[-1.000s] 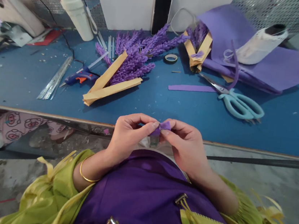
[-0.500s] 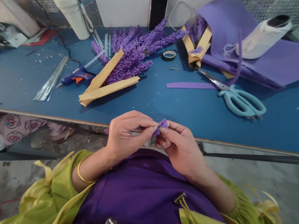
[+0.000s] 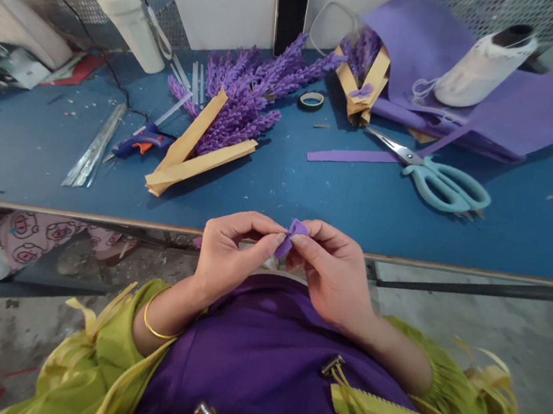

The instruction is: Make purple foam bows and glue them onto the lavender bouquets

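Between my two hands, just over the table's front edge, is a small purple bow [image 3: 296, 231] of felt-like material. My left hand [image 3: 239, 246] pinches its left side between thumb and fingertips. With thumb and bent fingers, my right hand [image 3: 333, 261] grips the bow from the right; the fingertips behind it are partly hidden. Beyond the hands, a bunch of purple lavender stems [image 3: 238, 108] lies on the table, with folded tan paper strips [image 3: 201, 164] at its near end. Light-blue scissors [image 3: 441, 180] rest on the right, over a purple strip [image 3: 350, 156].
A blue glue gun [image 3: 146, 141] and clear wrappers [image 3: 95, 148] lie left on the blue table [image 3: 258, 191]. At the back stand a white bottle [image 3: 132, 25] and a thread cone [image 3: 485, 68] on purple sheeting [image 3: 418, 36]. A tape roll [image 3: 311, 100] sits near a small paper-wrapped bunch [image 3: 359, 89].
The bow has turned a little in my fingers and shows more of its loop. The purple strip's free end, upright before, now slants to the right over the sheeting.
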`<state>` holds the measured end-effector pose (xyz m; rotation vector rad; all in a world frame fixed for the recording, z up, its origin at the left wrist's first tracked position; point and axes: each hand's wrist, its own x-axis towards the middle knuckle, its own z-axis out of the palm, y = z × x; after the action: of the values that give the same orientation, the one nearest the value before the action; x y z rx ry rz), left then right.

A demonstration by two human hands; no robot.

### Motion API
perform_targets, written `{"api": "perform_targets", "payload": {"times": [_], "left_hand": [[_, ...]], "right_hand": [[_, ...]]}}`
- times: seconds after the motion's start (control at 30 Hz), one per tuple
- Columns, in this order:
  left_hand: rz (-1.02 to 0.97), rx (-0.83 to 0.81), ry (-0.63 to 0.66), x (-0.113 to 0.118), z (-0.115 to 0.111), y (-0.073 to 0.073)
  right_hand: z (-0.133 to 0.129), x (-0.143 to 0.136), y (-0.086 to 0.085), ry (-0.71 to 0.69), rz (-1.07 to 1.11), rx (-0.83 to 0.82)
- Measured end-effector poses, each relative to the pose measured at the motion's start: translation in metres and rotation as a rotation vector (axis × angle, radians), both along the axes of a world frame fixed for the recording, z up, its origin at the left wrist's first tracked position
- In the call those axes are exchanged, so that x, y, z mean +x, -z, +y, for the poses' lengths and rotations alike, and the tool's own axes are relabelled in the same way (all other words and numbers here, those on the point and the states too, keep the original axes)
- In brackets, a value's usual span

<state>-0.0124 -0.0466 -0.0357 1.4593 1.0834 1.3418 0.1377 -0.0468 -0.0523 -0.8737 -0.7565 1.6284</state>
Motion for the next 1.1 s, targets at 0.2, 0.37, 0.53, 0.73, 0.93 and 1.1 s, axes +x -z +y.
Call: {"api": "perform_targets", "payload": {"times": [0.2, 0.37, 0.53, 0.73, 0.93, 1.1], "left_hand": [[0.112, 0.175, -0.015, -0.002, -0.002, 0.003], [0.154, 0.255, 0.002, -0.004, -0.002, 0.003], [0.312, 0.370, -0.056, -0.002, -0.003, -0.002], [0.471, 0.488, -0.121, -0.001, -0.003, -0.002], [0.472, 0.504, -0.143, -0.001, -0.002, -0.002], [0.458, 0.505, -0.158, 0.000, -0.002, -0.001]], "right_hand": [[-0.004, -0.002, 0.000, 0.022, -0.022, 0.050], [-0.004, -0.003, 0.001, 0.042, -0.049, 0.075], [-0.004, -0.002, 0.002, 0.053, -0.095, 0.091], [-0.004, -0.002, -0.002, -0.030, -0.040, 0.006], [-0.003, -0.003, -0.008, -0.088, 0.079, -0.072], [-0.003, -0.002, -0.007, -0.086, 0.094, -0.060]]}}
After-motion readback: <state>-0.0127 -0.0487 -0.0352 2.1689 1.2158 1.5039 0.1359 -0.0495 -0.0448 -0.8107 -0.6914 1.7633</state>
